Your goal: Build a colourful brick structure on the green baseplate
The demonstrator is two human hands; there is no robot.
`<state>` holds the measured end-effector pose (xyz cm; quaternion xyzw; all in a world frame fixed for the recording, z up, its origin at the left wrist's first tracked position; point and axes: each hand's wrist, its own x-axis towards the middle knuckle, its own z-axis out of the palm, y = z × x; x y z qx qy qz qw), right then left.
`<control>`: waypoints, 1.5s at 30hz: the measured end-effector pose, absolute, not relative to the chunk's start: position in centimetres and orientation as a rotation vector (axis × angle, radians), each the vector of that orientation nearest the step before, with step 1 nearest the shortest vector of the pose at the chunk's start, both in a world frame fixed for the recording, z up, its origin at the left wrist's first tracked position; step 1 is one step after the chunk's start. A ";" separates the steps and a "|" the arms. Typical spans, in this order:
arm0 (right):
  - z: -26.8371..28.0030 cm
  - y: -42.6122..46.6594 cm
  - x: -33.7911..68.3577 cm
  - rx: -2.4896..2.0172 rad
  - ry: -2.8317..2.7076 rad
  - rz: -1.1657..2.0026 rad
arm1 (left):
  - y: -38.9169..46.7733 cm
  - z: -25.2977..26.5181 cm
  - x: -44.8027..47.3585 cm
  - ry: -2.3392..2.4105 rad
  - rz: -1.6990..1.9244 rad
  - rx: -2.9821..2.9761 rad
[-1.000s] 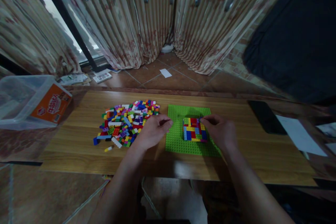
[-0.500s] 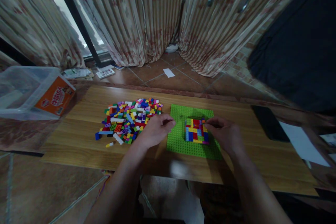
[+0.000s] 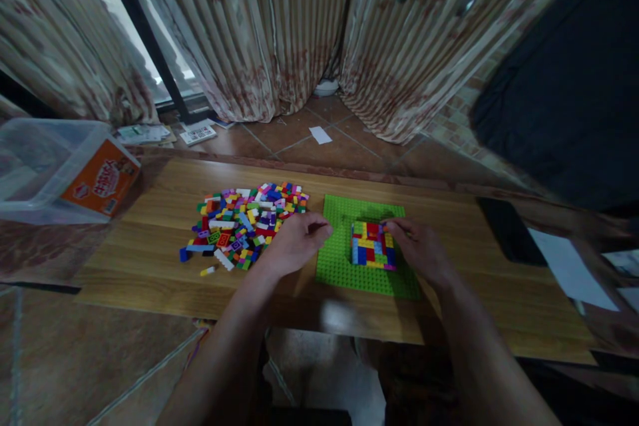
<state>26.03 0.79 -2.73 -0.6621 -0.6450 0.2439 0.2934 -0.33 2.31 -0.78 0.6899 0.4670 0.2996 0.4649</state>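
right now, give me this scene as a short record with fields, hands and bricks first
left hand: fingertips at the left edge of the green baseplate; unclear whether it holds anything
right hand: fingertips at the far right corner of the brick build; grip unclear
build: multicoloured, on the baseplate
loose bricks: mixed colours, heaped left of the baseplate
surface: wooden table
table's right end: dark flat object, white paper beside it
far left: clear plastic bin with orange label

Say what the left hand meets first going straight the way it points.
Left hand: first in line is the green baseplate, beside its fingertips. Height is unclear, so it may pass over, toward the brick build.
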 end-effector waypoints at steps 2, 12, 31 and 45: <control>-2.7 0.7 26.1 -1.763 -1.719 0.653 | 2.3 -0.8 -0.3 1.146 0.735 1.693; -2.8 0.7 26.4 -1.730 -1.741 0.707 | 2.3 -0.7 -0.2 1.169 0.726 1.737; -2.7 0.9 26.1 -1.678 -1.765 0.658 | 2.2 -0.7 0.3 1.215 0.661 1.792; -1.7 1.2 26.3 -1.683 -1.143 0.646 | 3.4 0.0 -1.5 1.276 0.987 1.451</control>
